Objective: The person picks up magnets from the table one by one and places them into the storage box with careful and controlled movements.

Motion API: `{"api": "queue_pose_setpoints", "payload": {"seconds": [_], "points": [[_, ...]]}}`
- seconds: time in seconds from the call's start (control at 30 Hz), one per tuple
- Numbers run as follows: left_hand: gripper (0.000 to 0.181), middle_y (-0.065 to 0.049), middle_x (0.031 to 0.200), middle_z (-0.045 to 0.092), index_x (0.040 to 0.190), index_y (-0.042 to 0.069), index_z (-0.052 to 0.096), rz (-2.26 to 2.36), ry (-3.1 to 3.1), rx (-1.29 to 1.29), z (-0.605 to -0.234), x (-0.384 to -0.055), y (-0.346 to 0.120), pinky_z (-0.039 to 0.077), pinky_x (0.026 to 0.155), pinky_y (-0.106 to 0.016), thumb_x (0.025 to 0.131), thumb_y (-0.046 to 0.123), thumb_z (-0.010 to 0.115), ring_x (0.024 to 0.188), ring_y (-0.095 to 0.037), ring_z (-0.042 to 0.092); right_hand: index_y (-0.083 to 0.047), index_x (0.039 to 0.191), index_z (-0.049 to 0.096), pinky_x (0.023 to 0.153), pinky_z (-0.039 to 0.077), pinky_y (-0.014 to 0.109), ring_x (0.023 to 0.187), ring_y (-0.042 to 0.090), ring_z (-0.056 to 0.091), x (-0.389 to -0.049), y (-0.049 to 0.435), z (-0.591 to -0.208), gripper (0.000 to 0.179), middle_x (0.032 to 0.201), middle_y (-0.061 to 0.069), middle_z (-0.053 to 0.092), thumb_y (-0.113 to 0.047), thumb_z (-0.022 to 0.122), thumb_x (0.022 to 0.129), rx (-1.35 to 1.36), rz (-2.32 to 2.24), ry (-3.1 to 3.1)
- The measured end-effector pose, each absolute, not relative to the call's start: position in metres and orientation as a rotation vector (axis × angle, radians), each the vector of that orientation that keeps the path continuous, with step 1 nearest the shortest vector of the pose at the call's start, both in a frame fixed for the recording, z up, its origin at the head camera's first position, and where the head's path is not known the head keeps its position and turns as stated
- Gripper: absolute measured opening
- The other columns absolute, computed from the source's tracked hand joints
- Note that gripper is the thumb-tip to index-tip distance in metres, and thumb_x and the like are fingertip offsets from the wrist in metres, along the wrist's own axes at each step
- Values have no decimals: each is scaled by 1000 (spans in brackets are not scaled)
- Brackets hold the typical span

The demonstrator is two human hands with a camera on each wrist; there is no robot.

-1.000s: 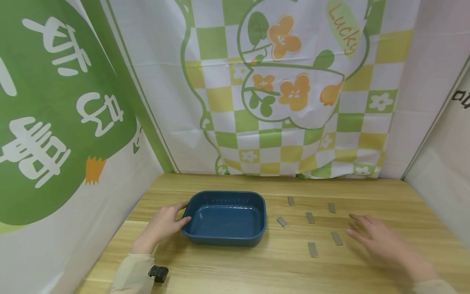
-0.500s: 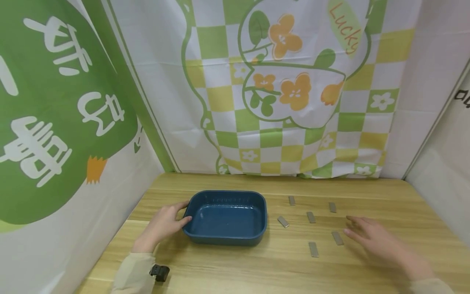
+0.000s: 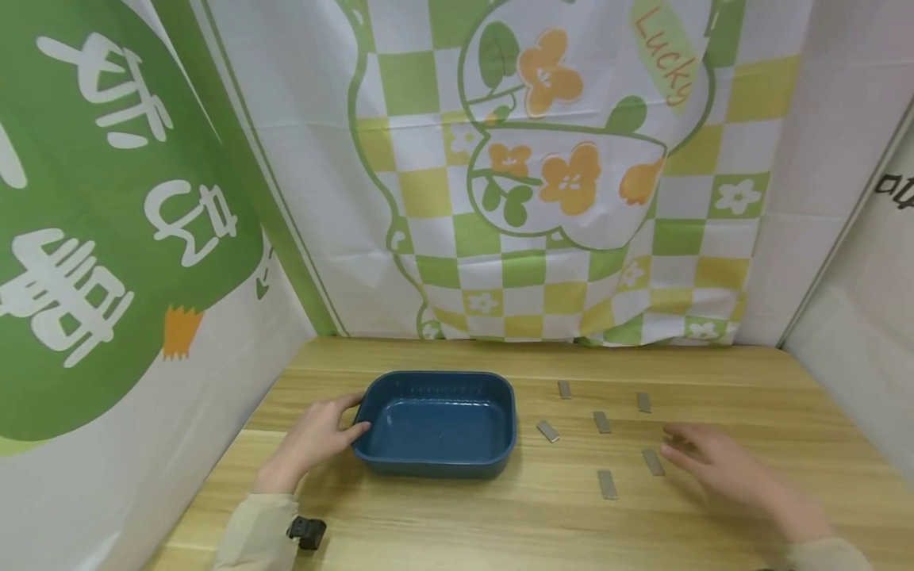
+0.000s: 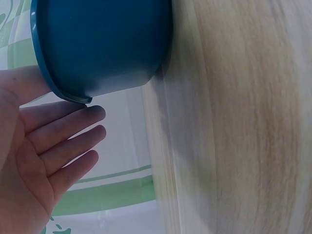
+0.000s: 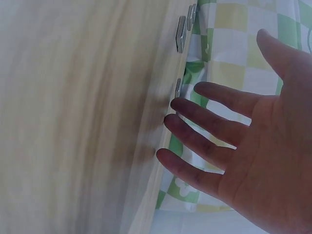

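Slightly leftward, toward six flat, grey, rectangular pieces (image 3: 653, 461) on the light-brown wooden table (image 3: 464, 523), the right hand (image 3: 728, 465) is shifted, fingers extended, nothing held. Beside them, a blue rectangular plastic tray (image 3: 435, 469) is pinched by the left hand (image 3: 312, 436); no piece is placed inside yet.

Wood-grain table (image 3: 457, 523); green, yellow and white checkered backdrop (image 3: 567, 230); left wall cloth (image 3: 139, 266) printed green

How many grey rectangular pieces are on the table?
6, right of the blue container: back-left piece, back-right piece, middle-left piece, central piece, front-left piece, front-right piece near the right hand. Others could be hidden beneath that hand.
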State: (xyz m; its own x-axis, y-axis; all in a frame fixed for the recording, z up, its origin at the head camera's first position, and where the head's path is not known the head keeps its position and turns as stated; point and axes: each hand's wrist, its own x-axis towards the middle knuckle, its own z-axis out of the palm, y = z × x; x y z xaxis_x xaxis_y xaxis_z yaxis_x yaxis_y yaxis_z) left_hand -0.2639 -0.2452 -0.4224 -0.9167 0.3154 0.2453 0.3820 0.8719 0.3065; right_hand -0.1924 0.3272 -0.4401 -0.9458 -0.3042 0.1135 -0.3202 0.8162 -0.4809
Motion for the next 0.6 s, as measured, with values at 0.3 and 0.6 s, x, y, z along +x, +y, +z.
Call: {"api": "queue_pose_setpoints", "payload": {"seconds": [0.3, 0.6], "points": [[52, -17, 127, 61, 130, 1, 56, -543, -2860, -542, -422, -265, -246, 48, 93, -53, 86, 27, 69, 113, -38, 59, 3, 129, 53, 81, 52, 52, 104, 33, 58, -193, 326, -443, 55, 122, 22, 57, -38, 59, 92, 527, 740, -2973], [52, -17, 127, 61, 130, 2, 56, -531, -2869, -534, -422, -265, -246, 48, 92, -53, 86, 28, 68, 112, -38, 59, -1, 126, 56, 82, 52, 51, 105, 32, 56, -195, 329, -449, 57, 119, 18, 57, -42, 65, 87, 530, 764, -2973]]}}
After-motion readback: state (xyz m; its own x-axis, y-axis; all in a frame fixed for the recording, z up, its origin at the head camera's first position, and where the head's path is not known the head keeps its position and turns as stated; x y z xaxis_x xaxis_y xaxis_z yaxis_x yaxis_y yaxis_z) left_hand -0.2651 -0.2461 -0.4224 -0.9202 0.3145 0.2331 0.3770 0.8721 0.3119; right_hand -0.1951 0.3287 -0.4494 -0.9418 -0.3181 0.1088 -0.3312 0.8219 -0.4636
